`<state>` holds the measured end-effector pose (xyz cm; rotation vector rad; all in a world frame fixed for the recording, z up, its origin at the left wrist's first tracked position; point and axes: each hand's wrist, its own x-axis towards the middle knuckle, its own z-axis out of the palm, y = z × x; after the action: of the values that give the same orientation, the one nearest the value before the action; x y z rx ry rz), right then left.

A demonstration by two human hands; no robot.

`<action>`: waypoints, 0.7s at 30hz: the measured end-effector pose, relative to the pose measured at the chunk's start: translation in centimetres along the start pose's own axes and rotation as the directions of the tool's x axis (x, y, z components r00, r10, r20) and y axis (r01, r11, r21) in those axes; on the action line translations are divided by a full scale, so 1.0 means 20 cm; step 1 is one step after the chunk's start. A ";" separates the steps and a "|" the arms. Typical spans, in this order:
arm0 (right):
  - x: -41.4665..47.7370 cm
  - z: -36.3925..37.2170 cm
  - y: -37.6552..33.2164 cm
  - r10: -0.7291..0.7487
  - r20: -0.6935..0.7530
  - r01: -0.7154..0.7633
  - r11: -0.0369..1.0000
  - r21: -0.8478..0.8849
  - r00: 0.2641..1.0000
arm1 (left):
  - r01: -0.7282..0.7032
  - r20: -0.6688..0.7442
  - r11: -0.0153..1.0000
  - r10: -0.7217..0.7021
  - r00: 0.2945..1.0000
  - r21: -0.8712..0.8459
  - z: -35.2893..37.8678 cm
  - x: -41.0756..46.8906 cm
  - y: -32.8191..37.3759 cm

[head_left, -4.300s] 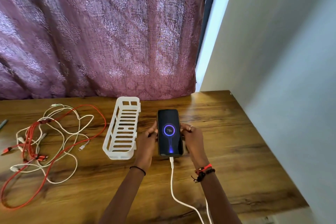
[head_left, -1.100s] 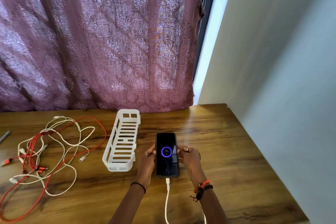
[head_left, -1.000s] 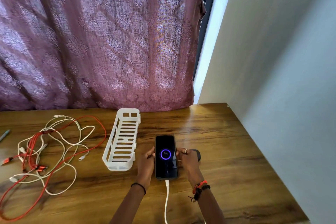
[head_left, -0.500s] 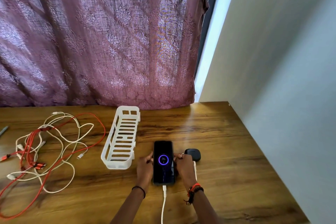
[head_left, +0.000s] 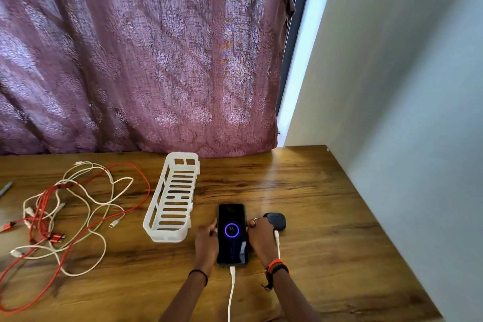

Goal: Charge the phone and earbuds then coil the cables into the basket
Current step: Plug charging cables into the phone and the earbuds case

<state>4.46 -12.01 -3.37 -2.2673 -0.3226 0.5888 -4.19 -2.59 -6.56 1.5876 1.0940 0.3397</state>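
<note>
A black phone point(head_left: 232, 234) lies flat on the wooden table point(head_left: 326, 230), its screen showing a purple charging ring. A white cable point(head_left: 231, 290) is plugged into its near end. My left hand point(head_left: 206, 242) holds the phone's left edge and my right hand point(head_left: 260, 238) holds its right edge. A dark earbuds case point(head_left: 275, 220) sits just right of my right hand, with a second white cable point(head_left: 277, 242) running to it. The white slotted basket point(head_left: 172, 198) stands left of the phone and holds nothing that I can see.
A tangle of red and white cables point(head_left: 65, 214) sprawls over the table's left part. A pen point(head_left: 5, 189) lies at the far left edge. A purple curtain point(head_left: 143, 55) hangs behind the table and a grey wall point(head_left: 405, 112) borders it on the right.
Both hands have drawn the phone toward me across the table, and the earbuds case has come into view beside my right hand. The charging ring stays lit.
</note>
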 end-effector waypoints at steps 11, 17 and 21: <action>0.02 -0.15 0.04 -0.059 -0.038 0.060 0.998 0.028 0.998 | -0.147 -0.095 0.986 0.155 0.983 0.084 0.01 -0.08 0.12; 0.07 -0.36 0.14 -0.034 -0.202 0.070 0.982 0.177 0.979 | -0.414 0.068 0.892 0.409 0.910 0.181 0.17 -0.11 0.22; 0.10 -0.43 0.21 -0.040 -0.215 0.056 0.996 0.068 0.976 | -0.482 0.319 0.829 0.393 0.862 0.282 0.32 -0.11 0.25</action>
<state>10.72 -19.24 -1.83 -2.2201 -0.2439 0.3231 1.46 -7.97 -3.59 2.1500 0.5994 0.2447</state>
